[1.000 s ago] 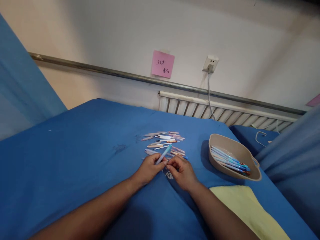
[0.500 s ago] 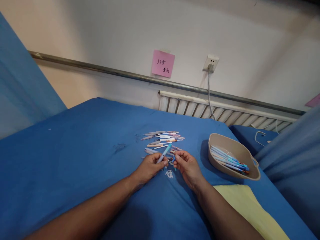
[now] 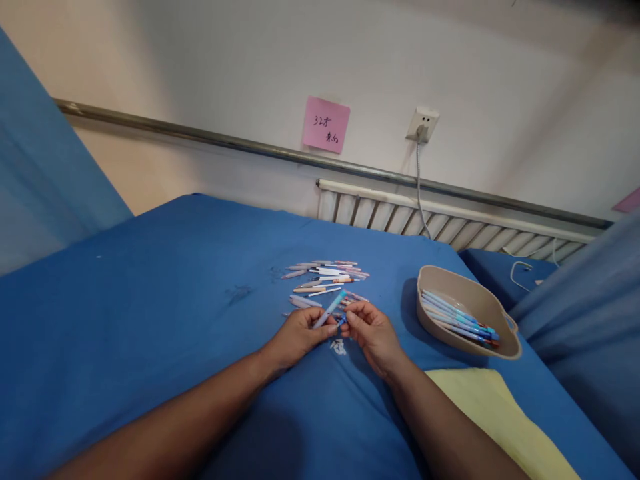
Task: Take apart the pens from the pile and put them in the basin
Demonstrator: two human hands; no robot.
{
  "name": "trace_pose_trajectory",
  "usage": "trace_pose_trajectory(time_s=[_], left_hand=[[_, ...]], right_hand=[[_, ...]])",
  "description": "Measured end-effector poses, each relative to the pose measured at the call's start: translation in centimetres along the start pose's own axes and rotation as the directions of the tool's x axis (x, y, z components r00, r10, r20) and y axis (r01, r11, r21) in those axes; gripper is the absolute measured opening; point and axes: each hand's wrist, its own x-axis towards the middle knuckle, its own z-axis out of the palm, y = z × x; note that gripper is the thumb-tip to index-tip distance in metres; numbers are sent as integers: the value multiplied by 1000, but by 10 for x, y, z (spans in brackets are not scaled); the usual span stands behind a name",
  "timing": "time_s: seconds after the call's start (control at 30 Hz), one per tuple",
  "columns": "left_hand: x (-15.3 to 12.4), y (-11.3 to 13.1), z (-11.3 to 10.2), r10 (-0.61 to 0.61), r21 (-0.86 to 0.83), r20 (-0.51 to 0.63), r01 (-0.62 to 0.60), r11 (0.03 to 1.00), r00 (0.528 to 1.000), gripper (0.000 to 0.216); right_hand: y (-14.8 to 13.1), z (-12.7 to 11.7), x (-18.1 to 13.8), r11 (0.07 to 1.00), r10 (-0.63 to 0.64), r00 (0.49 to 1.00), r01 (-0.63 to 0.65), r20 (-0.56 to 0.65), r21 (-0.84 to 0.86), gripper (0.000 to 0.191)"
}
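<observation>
My left hand [image 3: 297,335] pinches a pale blue pen barrel [image 3: 330,308] that slants up and to the right above the blue cloth. My right hand [image 3: 373,333] is closed on a small blue pen part [image 3: 343,321], held right against the lower end of that barrel. Just beyond both hands lies a loose pile of pens and pen pieces [image 3: 327,277] in pink, white, orange and blue.
A beige oval tray [image 3: 453,283] with several blue pens in it stands to the right. A yellow cloth [image 3: 495,413] lies at the near right. The blue cloth covers the table [image 3: 150,300]. Behind it are a radiator, a wall socket with a cable and a pink note.
My right hand lifted off the cloth with a small blue part and brought it up to the lower end of the barrel. The left hand stayed almost still.
</observation>
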Motion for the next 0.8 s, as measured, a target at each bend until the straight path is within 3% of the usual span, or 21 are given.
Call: trace_pose_trajectory(time_s=[0.8], left_hand=[[1, 5, -4, -23, 92, -27, 25, 995, 999, 31]], right_hand=[[0, -5, 0, 942, -147, 989, 150, 33, -300, 20]])
